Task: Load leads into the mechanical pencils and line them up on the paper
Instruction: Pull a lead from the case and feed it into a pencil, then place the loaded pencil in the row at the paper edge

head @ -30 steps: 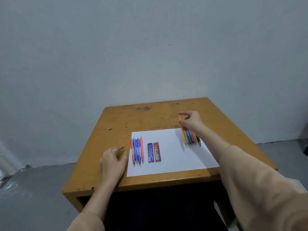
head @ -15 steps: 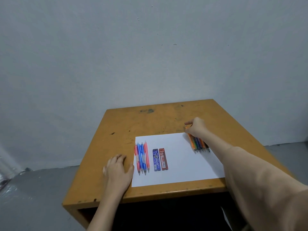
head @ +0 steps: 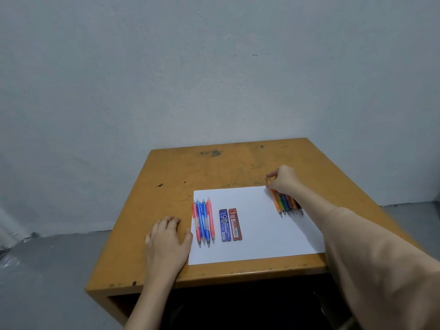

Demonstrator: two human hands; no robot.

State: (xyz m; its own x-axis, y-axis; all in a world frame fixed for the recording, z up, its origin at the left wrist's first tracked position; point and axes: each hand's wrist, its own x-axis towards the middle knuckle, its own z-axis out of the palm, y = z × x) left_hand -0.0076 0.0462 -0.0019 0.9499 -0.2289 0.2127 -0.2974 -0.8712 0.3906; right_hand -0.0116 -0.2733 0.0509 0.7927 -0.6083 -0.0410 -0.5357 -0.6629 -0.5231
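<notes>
At the paper's (head: 257, 234) far right corner, our right hand (head: 284, 178) pinches the orange pencil (head: 275, 198); our left hand (head: 166, 241) lies flat, fingers spread, on the worktop (head: 214, 167).

A white paper (head: 257, 225) lies on a yellow-brown wooden desk (head: 181, 172) that stands against a grey wall (head: 214, 67). On the paper's left part, four pink and blue mechanical pencils (head: 204, 222) lie side by side, and just beside them are a blue lead case (head: 225, 225) and a red lead case (head: 235, 224). The left hand (head: 167, 241) rests flat on the desk, its thumb touching the paper's edge. The right hand (head: 284, 179) pinches the top of an orange pencil (head: 275, 198) in a row of colourful pencils (head: 289, 204) at the paper's far right corner.
</notes>
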